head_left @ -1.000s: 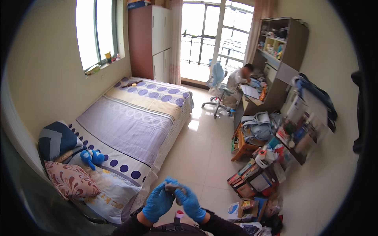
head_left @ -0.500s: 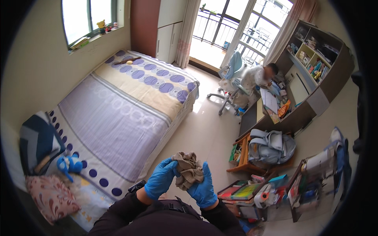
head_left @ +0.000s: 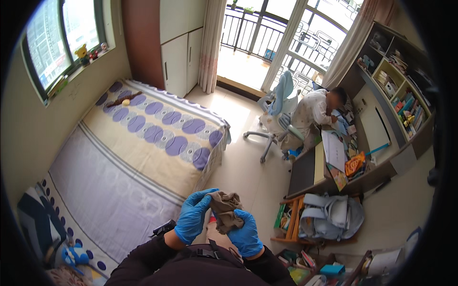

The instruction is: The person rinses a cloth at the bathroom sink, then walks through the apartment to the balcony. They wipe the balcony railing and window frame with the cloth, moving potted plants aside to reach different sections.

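You are holding a crumpled brown cloth (head_left: 225, 209) bunched between both gloved hands, in front of your chest and above the floor beside the bed (head_left: 138, 157). Your left hand (head_left: 193, 218) is closing its fingers (head_left: 206, 196) over the cloth's upper left edge, while your right hand (head_left: 244, 232) is cupping it from below and to the right, fingers curled into the folds. The bundle is running roughly up and down between the two grips, both hands equally near. Beyond your right fingers, a person is sitting on a chair (head_left: 279, 107) at a cluttered surface (head_left: 310, 169).
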A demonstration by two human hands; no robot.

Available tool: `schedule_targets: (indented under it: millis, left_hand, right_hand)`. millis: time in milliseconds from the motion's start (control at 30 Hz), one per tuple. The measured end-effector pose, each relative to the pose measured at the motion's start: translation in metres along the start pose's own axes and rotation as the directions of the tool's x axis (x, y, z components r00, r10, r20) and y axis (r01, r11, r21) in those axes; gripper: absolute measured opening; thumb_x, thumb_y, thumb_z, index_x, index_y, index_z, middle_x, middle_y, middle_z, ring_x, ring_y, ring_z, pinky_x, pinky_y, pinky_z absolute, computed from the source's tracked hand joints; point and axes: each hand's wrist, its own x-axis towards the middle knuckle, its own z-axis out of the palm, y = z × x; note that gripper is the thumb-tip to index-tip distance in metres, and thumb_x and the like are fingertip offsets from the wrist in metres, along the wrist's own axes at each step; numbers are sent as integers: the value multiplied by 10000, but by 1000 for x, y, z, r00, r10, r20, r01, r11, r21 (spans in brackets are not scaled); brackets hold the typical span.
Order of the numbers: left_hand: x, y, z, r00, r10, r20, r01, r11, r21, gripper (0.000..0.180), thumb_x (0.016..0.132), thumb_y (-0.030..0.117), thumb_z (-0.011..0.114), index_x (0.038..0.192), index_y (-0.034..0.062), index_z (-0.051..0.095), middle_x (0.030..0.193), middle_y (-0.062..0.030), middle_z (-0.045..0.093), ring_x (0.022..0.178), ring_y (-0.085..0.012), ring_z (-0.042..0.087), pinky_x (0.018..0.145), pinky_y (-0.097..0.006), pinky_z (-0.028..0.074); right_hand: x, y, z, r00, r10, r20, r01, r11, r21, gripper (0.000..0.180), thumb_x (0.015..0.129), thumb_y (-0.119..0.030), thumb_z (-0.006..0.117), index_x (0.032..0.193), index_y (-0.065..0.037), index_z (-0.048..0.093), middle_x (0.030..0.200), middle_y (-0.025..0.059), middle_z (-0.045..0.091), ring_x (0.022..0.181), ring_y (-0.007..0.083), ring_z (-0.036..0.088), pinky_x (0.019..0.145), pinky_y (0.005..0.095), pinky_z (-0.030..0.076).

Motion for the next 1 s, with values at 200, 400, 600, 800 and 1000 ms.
schedule_targets:
  millis: [200,400,600,800,1000]
  left_hand:
    - [163,32,57,973,228,-25,-230,969,-91,213,955,82,537,1151,12,582,1173,-118,614,1087,-210,586,981,-330,465]
    - [301,77,99,990,133,-48,-140,971,-194,255,993,189,468,1156,24,573,1154,-134,610,1033,-243,621,927,-376,535]
    - [462,109,122,968,163,189,-147,984,-97,354,1000,341,429,1201,76,548,1172,-130,592,1091,-270,582,980,-427,481]
    - [623,116,150,991,-6,131,30,984,-178,271,976,175,506,1183,15,577,1139,-124,619,1045,-221,608,949,-344,502]
    - [752,126,151,997,-48,65,45,998,50,221,931,59,561,1142,2,597,1145,-135,628,1060,-218,610,961,-319,493]
  right_hand:
    - [143,-124,19,998,-17,55,23,993,-113,489,877,-70,514,1349,-52,387,1253,156,515,1124,267,548,939,383,497]
    - [276,-223,52,983,-145,115,176,924,-339,448,889,-6,493,1332,-45,444,1336,104,491,1212,218,500,1032,318,403]
    - [410,-328,72,723,-502,475,691,538,-483,467,851,54,547,1306,-32,485,1406,159,454,1325,264,413,1103,367,310]
    - [551,-426,78,621,-417,664,731,2,-682,481,767,137,604,1214,-40,590,1267,148,575,1188,282,554,991,343,450]
    - [650,-505,59,702,-418,576,591,-109,-799,360,736,105,695,1069,-28,664,1076,117,673,910,214,665,822,291,543]
